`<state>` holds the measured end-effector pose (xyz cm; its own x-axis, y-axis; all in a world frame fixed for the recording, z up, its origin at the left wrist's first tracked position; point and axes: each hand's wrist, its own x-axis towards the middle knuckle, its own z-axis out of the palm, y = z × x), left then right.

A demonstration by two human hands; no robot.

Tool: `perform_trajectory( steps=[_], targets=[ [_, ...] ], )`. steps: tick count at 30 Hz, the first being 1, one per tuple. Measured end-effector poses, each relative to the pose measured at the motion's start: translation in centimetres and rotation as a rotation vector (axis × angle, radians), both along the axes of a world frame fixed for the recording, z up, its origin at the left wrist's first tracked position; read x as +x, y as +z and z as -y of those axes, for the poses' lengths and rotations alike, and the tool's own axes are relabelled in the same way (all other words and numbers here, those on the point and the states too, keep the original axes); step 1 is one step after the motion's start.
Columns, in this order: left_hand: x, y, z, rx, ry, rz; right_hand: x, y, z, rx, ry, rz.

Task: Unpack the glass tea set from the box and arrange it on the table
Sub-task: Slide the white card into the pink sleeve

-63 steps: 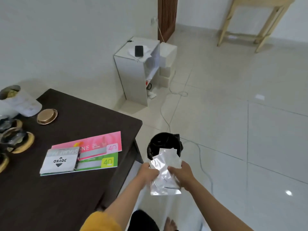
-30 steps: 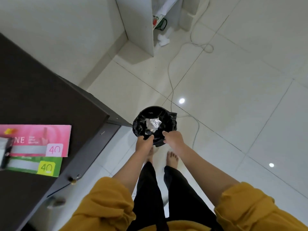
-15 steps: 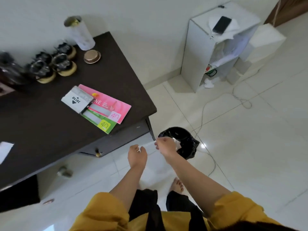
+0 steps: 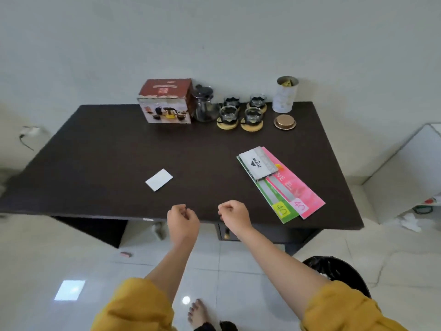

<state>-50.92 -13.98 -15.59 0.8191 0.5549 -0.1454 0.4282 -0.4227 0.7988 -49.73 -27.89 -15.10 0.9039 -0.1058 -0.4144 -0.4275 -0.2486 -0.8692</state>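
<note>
Tea set looks unpacked already: glass teapot (image 4: 203,105) stands upright at the back of the tabletop (image 4: 100,149), touching or just beside the box (image 4: 167,101) on its right. Four glass cups on round coasters sit in a 2x2 cluster right of the pot: front pair (image 4: 228,115) and (image 4: 253,116), back pair (image 4: 231,101) and (image 4: 258,99). Box is upright, top flaps appear shut; can't tell if anything's left inside.

Further right: white canister (image 4: 287,94) w/ open top, its gold lid (image 4: 285,121) lying on the tabletop in front of it. Mid-tabletop: small white card (image 4: 159,179). Right side: pink + green packets (image 4: 286,187) w/ a white sleeve stacked on top.

Left hand (image 4: 183,219) and right hand (image 4: 235,216) hover at the near edge, fingers loosely curled, nothing in either. Black bin (image 4: 338,271) on the floor at lower right.

Step, imo: unpack done, cleanup/arrange phase. Next prob: pick the white card off the tabletop (flat, thin, so needs a fingernail pinch or a slide to the edge), or check and clear the box. Glass is bunched tight at the back, so any reach past it needs care.
</note>
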Motion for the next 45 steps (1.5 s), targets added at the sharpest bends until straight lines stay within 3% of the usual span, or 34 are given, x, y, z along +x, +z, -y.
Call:
perform_trajectory(
  steps=[4, 9, 14, 24, 28, 32, 35, 41, 45],
  targets=[
    [2.9, -0.7, -8.0, 0.292, -0.020, -0.054, 3.6, -0.1, -6.7, -0.073, 0.081, 0.068],
    [6.0, -1.9, -14.5, 0.487, -0.275, -0.457, 7.8, -1.0, -13.0, -0.182, 0.145, 0.064],
    [7.5, -3.3, -16.3, 0.470, -0.473, -0.605, 11.1, -1.1, -16.8, -0.409, 0.223, 0.043],
    [8.1, -3.6, -16.5, 0.468, -0.523, -0.648, 16.1, -1.4, -22.5, -0.782, 0.238, -0.026],
    [8.0, -3.5, -16.6, 0.479, -0.530, -0.656, 17.1, -1.7, -22.6, -0.682, 0.282, -0.136],
    [8.0, -3.3, -16.6, 0.479, -0.527, -0.659, 16.3, -2.1, -20.5, -0.515, 0.309, -0.066],
    [8.0, -3.1, -16.7, 0.503, -0.517, -0.652, 14.2, -1.8, -17.4, -0.326, 0.191, 0.007],
    [7.0, -3.4, -16.8, 0.541, -0.491, -0.560, 8.3, -1.5, -8.4, -0.179, -0.014, 0.061],
    [5.6, -3.8, -14.6, 0.647, -0.590, -0.421, 4.1, -1.3, -1.8, -0.133, -0.186, 0.077]
  ],
)
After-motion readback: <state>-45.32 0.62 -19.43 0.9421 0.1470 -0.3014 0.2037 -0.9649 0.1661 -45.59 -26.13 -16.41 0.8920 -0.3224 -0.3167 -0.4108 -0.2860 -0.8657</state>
